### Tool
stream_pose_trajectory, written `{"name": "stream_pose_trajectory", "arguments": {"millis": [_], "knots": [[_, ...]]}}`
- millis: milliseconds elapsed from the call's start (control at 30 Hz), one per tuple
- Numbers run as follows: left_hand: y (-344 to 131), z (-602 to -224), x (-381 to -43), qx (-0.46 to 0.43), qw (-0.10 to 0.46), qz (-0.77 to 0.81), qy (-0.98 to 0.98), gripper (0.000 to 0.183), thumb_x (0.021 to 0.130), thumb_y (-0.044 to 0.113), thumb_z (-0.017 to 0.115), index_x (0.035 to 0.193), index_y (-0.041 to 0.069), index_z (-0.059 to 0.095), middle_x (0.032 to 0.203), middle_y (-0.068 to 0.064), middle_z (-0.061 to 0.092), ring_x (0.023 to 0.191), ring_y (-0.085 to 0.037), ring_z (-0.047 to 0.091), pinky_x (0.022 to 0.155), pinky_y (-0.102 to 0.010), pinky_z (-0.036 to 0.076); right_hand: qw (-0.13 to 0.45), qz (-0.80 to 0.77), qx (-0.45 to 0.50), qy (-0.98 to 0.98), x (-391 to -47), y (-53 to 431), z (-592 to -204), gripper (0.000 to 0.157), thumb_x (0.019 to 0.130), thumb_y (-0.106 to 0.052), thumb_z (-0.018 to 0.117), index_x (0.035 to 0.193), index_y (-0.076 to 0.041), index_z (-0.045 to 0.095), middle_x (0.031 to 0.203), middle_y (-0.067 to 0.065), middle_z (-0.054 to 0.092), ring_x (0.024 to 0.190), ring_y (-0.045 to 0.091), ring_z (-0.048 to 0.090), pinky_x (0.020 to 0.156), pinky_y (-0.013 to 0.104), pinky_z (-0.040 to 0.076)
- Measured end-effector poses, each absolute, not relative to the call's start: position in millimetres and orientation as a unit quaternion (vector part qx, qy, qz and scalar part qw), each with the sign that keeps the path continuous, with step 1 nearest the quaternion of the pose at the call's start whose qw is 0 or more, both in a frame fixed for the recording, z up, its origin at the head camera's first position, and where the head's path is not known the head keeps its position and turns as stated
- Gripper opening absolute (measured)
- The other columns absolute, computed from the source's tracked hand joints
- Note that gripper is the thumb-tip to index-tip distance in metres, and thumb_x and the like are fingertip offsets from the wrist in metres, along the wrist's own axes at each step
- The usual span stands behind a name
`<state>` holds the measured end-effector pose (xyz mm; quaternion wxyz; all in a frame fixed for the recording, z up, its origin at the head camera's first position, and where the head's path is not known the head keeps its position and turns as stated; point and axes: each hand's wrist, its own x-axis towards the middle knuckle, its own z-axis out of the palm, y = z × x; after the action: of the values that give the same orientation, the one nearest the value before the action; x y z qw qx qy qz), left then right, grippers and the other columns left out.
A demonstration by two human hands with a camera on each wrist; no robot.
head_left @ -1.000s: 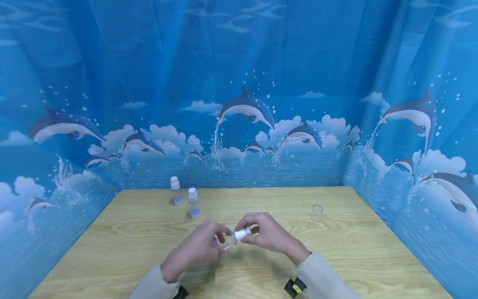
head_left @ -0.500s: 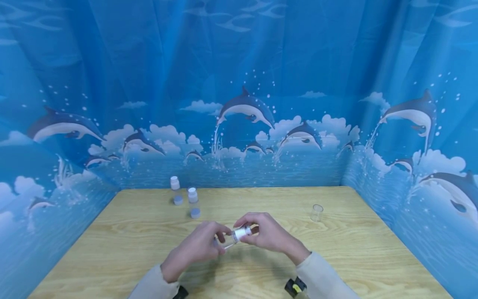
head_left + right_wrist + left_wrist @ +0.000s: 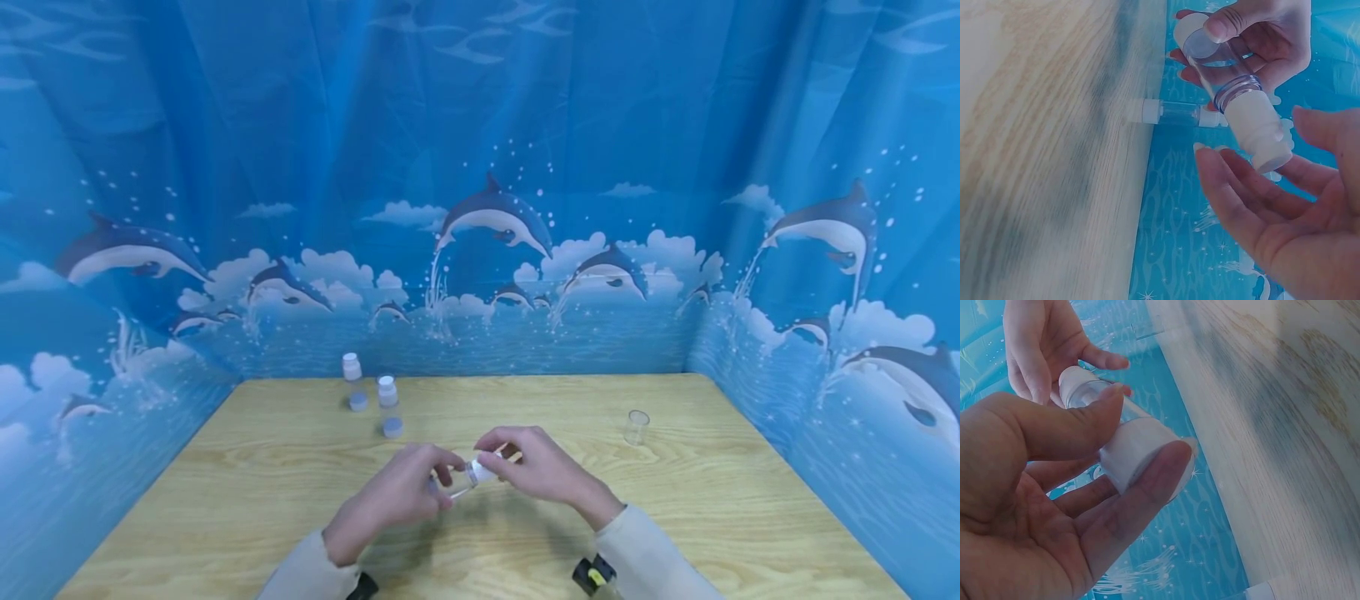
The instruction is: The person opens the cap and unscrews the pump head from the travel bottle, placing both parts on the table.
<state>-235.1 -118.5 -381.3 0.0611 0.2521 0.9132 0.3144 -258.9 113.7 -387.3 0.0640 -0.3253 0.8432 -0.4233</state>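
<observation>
My left hand (image 3: 405,483) grips a small clear bottle (image 3: 1219,69) by its white base (image 3: 1138,450), thumb on one side and fingers on the other. The bottle is tilted, its white pump-like top (image 3: 1257,128) pointing toward my right hand (image 3: 540,468). In the right wrist view, the right fingers (image 3: 1241,206) curve loosely around that top, and the thumb stands a little apart from it. A ridged clear neck (image 3: 1238,87) shows between the bottle's body and the top. From the head view, the right thumb overlaps the white top.
Two similar bottles with white tops, a farther one (image 3: 352,382) and a nearer one (image 3: 388,407), stand upright at the back left of the wooden table (image 3: 712,500). A clear cup-shaped cap (image 3: 636,427) stands on the right. Behind the table hangs a blue dolphin curtain (image 3: 637,125).
The right thumb has shifted up across the white top and the right fingers have loosened around it. My left hand and the bottle stay nearly in place.
</observation>
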Motion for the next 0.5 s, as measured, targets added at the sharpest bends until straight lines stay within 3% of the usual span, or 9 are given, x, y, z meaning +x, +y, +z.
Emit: {"name": "stream_pose_trajectory", "arguments": {"millis": [133, 367, 500], "knots": [[-118.6, -380.6, -234.7, 0.247, 0.065, 0.318, 0.913, 0.047, 0.073, -0.007, 0.081, 0.118, 0.004, 0.074, 0.094, -0.013, 0.077, 0.076, -0.015, 0.069, 0.067, -0.030, 0.061, 0.076, -0.437, -0.318, 0.838, -259.0, 112.6, -387.6, 0.030, 0.106, -0.026, 0.057, 0.119, -0.002, 0.070, 0.111, 0.015, 0.074, 0.091, 0.027, 0.074, 0.072, 0.034, 0.065], [-117.7, -380.1, -235.7, 0.239, 0.075, 0.319, 0.914, 0.048, 0.074, -0.009, 0.080, 0.119, 0.005, 0.075, 0.095, -0.013, 0.077, 0.078, -0.015, 0.070, 0.068, -0.030, 0.062, 0.076, -0.452, -0.311, 0.833, -257.3, 110.2, -387.9, 0.020, 0.102, -0.018, 0.064, 0.112, -0.004, 0.073, 0.104, 0.012, 0.076, 0.084, 0.026, 0.074, 0.071, 0.037, 0.065], [-117.5, -380.3, -235.9, 0.236, 0.073, 0.327, 0.912, 0.049, 0.074, -0.010, 0.079, 0.121, 0.004, 0.074, 0.097, -0.013, 0.077, 0.079, -0.015, 0.070, 0.068, -0.030, 0.062, 0.052, -0.449, -0.318, 0.833, -257.9, 111.0, -388.4, 0.019, 0.100, -0.018, 0.068, 0.114, -0.007, 0.074, 0.106, 0.010, 0.076, 0.086, 0.017, 0.072, 0.072, 0.027, 0.063]]}}
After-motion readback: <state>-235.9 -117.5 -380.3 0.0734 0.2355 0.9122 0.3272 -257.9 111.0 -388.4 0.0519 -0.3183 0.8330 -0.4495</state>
